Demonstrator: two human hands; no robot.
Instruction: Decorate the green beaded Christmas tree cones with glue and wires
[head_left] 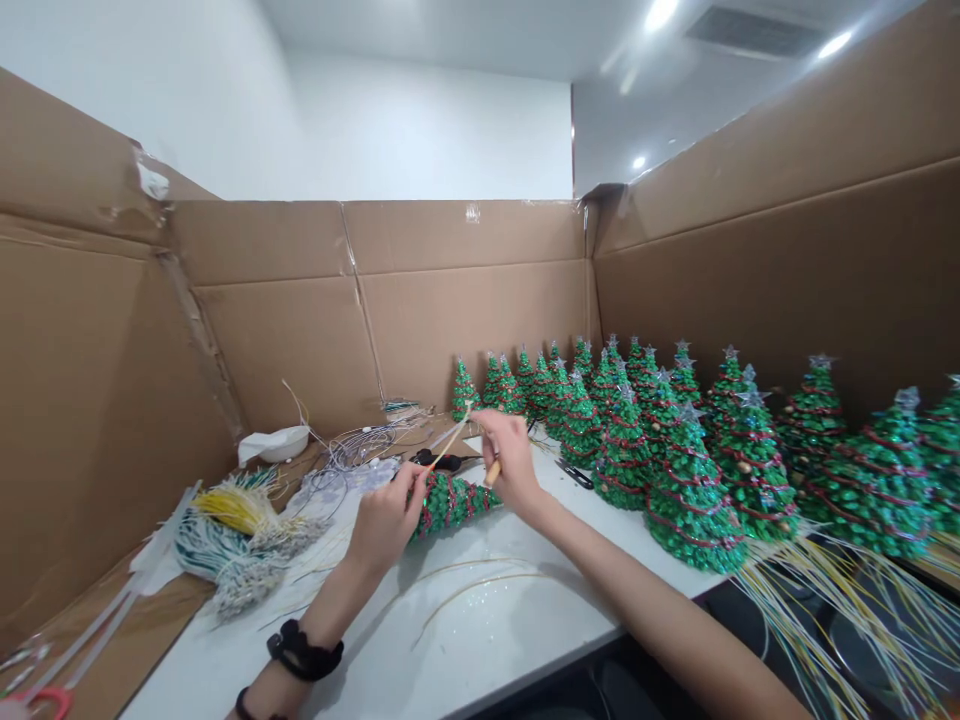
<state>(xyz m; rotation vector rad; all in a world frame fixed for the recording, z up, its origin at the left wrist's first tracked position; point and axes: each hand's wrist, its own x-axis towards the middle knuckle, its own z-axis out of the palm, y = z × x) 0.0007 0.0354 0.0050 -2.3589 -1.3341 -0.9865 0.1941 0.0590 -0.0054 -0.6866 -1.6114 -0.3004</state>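
My left hand [386,522] is closed around the base of a small green Christmas tree [450,503] wound with red bead garland, held on its side just above the white table [480,620]. My right hand [511,460] is closed too. It pinches a thin pale yellow wire [452,438] that runs from the tree up to the left, and a small orange-tipped piece pokes out under its fingers. A black band sits on my left wrist.
Several finished green trees [675,470] with silver stars stand in rows at the right, yellow wires trailing off the table's edge. Bundles of yellow and white wire [240,540] lie at the left. A white bowl [283,443], black scissors [574,473] and cardboard walls [465,300] surround the workspace.
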